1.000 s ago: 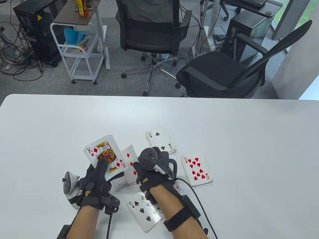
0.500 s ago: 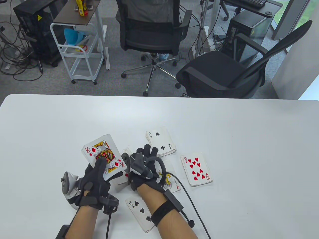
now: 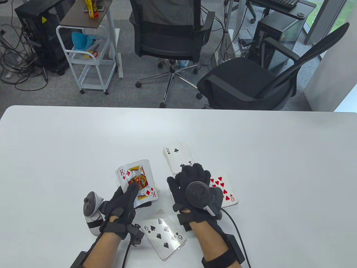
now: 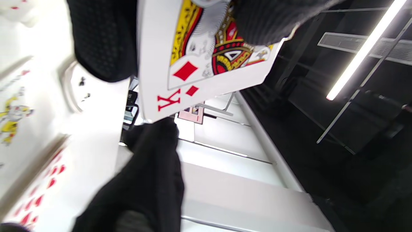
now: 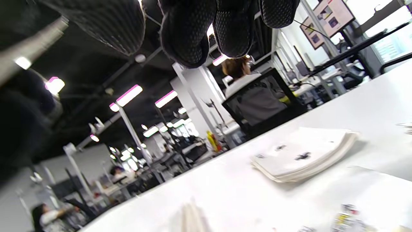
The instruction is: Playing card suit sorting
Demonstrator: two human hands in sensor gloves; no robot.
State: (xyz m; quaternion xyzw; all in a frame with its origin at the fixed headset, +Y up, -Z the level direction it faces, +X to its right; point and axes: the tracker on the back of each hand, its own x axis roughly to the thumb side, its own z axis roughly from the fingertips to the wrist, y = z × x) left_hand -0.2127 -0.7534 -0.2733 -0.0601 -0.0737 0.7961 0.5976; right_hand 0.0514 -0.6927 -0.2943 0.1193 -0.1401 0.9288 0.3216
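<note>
My left hand (image 3: 128, 196) grips a deck with the king of diamonds (image 3: 136, 180) face up, its thumb lying across the card. The left wrist view shows that king (image 4: 196, 64) close up. My right hand (image 3: 192, 181) hovers palm down, fingers loosely curled and holding nothing, between the clubs pile (image 3: 176, 155) topped by the two and the hearts pile (image 3: 228, 192) topped by the ten. The clubs pile (image 5: 305, 154) lies ahead in the right wrist view, below the fingertips (image 5: 186, 35). A spades pile (image 3: 164, 233) with the six on top lies near the front edge.
The white table (image 3: 69, 145) stretches wide to the left and back. A joker card (image 4: 11, 116) lies on it beside the hearts. Two office chairs (image 3: 170, 30) and a white cart (image 3: 89, 55) stand beyond the far edge.
My left hand has carried the deck to the right. My right hand has turned palm down and moved right, from beside the deck to over the spot between the clubs and hearts piles.
</note>
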